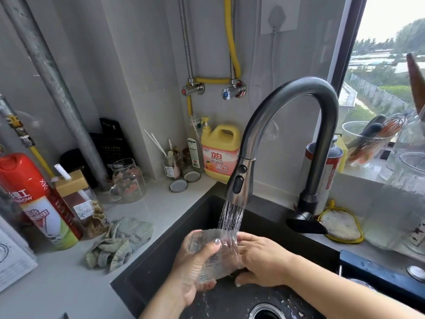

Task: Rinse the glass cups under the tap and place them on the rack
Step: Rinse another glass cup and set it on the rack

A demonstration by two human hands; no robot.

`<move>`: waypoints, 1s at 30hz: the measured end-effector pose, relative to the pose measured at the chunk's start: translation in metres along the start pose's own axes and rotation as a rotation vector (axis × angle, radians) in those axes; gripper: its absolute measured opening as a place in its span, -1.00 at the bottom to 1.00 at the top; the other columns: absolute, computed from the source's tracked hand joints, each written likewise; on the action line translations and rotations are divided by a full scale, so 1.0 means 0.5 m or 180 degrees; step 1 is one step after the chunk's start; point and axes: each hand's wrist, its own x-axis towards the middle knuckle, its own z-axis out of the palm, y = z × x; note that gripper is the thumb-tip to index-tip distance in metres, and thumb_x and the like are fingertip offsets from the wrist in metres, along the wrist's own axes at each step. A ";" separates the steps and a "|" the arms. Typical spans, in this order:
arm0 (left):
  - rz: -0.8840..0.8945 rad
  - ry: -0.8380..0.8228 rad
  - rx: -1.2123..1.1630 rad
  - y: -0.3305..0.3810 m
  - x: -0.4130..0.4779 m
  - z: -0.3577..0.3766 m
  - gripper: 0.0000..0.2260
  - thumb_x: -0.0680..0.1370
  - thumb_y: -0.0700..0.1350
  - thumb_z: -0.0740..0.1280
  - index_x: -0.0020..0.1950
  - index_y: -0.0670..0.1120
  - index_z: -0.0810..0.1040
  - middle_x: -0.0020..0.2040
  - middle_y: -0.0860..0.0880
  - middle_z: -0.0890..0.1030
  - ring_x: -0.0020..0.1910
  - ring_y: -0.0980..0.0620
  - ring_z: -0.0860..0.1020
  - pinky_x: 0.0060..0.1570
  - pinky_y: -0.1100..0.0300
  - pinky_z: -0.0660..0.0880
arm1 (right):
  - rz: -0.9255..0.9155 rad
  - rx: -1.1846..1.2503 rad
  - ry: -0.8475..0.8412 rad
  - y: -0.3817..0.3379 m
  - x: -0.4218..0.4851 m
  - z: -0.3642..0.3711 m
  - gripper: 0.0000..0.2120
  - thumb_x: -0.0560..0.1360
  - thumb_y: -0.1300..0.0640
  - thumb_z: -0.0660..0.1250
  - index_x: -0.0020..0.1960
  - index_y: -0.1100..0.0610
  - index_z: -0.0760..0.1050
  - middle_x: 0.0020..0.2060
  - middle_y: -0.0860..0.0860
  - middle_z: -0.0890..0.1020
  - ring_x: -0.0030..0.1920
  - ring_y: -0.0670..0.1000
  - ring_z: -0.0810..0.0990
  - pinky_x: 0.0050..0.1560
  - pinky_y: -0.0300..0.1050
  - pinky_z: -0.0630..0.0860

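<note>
A clear ribbed glass cup (216, 254) is tilted under the running spray of the dark curved tap (239, 180), over the black sink (161, 261). My left hand (193, 270) wraps around the cup from the left, thumb across its side. From the right, my right hand (259, 261) presses against the cup near its rim. Water runs off the cup into the sink. A dark rack edge (377, 275) shows at the right of the sink. Another glass mug with a flower print (127, 180) stands on the counter at the back left.
A crumpled green cloth (119, 242) lies on the counter left of the sink. A red spray can (34, 199), a jar with a straw (80, 201) and a yellow detergent bottle (220, 153) stand along the wall. A scrub pad (340, 224) lies behind the tap's handle. The drain (266, 311) is below my hands.
</note>
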 end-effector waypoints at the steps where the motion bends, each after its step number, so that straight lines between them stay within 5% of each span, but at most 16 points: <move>1: -0.0001 -0.0001 0.0003 0.001 0.000 0.000 -0.41 -0.02 0.17 0.53 -0.02 0.21 0.49 0.03 -0.16 0.62 -0.09 -0.17 0.59 -0.44 0.17 0.50 | 0.0101 -0.0501 0.0096 0.005 -0.003 -0.005 -0.57 0.36 -0.31 0.26 0.13 -0.12 0.55 0.18 -0.26 0.58 0.31 -0.27 0.40 0.46 -0.31 0.02; 4: 0.0098 0.0083 0.0046 0.007 0.005 -0.003 -0.32 -0.03 0.17 0.54 0.07 0.21 0.46 0.06 -0.15 0.61 -0.03 -0.18 0.59 -0.44 0.18 0.50 | 0.0311 -0.0325 0.0265 -0.004 0.013 -0.001 -0.65 0.46 -0.14 0.25 0.19 -0.07 0.53 0.26 -0.20 0.53 0.42 -0.21 0.26 0.50 -0.04 -0.25; 6: 0.0171 0.0138 0.0050 0.011 0.010 -0.007 -0.27 -0.05 0.15 0.54 0.10 0.22 0.45 0.05 -0.12 0.63 -0.04 -0.16 0.60 -0.39 0.14 0.51 | 0.0601 0.1276 -0.0061 -0.018 0.020 0.008 -0.73 0.54 0.07 0.20 0.20 0.06 0.51 0.21 -0.05 0.55 0.34 -0.09 0.37 0.51 0.08 0.01; 8: 0.0221 0.0145 0.0053 0.009 0.016 -0.011 -0.23 -0.05 0.14 0.55 0.14 0.21 0.44 0.06 -0.08 0.63 -0.03 -0.16 0.61 -0.32 0.08 0.53 | 0.1050 0.2775 -0.0059 -0.039 0.024 -0.004 -0.79 0.55 0.15 0.21 0.09 0.20 0.55 -0.10 -0.05 0.58 -0.05 -0.09 0.52 0.16 -0.13 0.47; 10: 0.0211 0.0165 0.0035 0.005 0.018 -0.013 -0.23 -0.03 0.14 0.56 0.15 0.23 0.43 0.06 -0.08 0.63 -0.03 -0.16 0.62 -0.28 0.04 0.54 | 0.1422 0.3622 0.0030 -0.042 0.026 -0.013 -0.80 0.54 0.21 0.23 0.07 0.27 0.55 -0.14 -0.04 0.59 -0.10 -0.11 0.54 -0.06 -0.33 0.52; 15: 0.0218 0.0278 -0.0060 0.007 0.019 -0.010 -0.31 -0.03 0.14 0.56 0.07 0.27 0.46 0.04 -0.08 0.65 -0.07 -0.15 0.62 -0.34 0.07 0.52 | 0.1666 0.4294 0.0470 -0.054 0.033 -0.009 -0.74 0.50 0.35 0.25 -0.17 0.03 0.58 -0.23 -0.07 0.64 -0.16 -0.14 0.60 -0.21 -0.36 0.53; 19: 0.0378 0.0330 0.0019 0.016 0.017 -0.003 -0.28 -0.04 0.19 0.54 0.09 0.25 0.43 0.05 -0.04 0.62 -0.05 -0.14 0.62 -0.34 0.08 0.52 | 0.1765 0.4858 0.0906 -0.047 0.035 -0.019 -0.81 0.41 0.38 0.34 -0.14 0.10 0.54 -0.27 0.01 0.67 -0.24 -0.06 0.60 -0.29 -0.28 0.50; 22: 0.0395 0.0280 0.0026 0.029 0.014 -0.002 -0.33 -0.03 0.18 0.54 0.04 0.24 0.44 0.04 -0.06 0.61 -0.04 -0.16 0.61 -0.34 0.08 0.52 | 0.1573 0.4568 0.0910 -0.042 0.033 -0.024 -0.82 0.46 0.35 0.31 -0.01 0.13 0.51 -0.20 0.00 0.65 -0.19 -0.02 0.59 -0.21 -0.23 0.53; 25: 0.0183 0.0170 -0.0005 0.033 0.015 -0.009 -0.30 -0.04 0.12 0.53 0.08 0.15 0.47 0.02 -0.15 0.63 -0.13 -0.16 0.60 -0.40 0.12 0.50 | 0.1096 0.2856 0.0468 -0.042 0.030 -0.004 -0.81 0.50 0.20 0.30 0.11 0.15 0.50 0.02 0.05 0.63 0.04 -0.04 0.57 0.10 -0.20 0.48; 27: 0.0056 0.0086 0.0031 0.029 0.010 -0.009 -0.29 -0.04 0.13 0.53 0.08 0.11 0.47 0.00 -0.17 0.63 -0.19 -0.13 0.58 -0.46 0.17 0.48 | 0.0883 0.2112 0.0090 -0.031 0.029 -0.003 -0.76 0.49 0.12 0.31 0.15 0.11 0.49 0.12 0.02 0.60 0.16 -0.05 0.51 0.31 -0.13 0.27; 30: 0.0052 0.0086 0.0041 0.024 0.002 0.000 -0.31 0.00 0.11 0.60 0.09 0.12 0.45 -0.01 -0.16 0.62 -0.21 -0.11 0.59 -0.48 0.20 0.48 | 0.1079 0.1927 -0.0100 -0.009 0.032 -0.021 -0.65 0.37 0.08 0.44 0.14 0.04 0.49 0.11 -0.01 0.62 0.15 -0.02 0.53 0.32 -0.13 0.29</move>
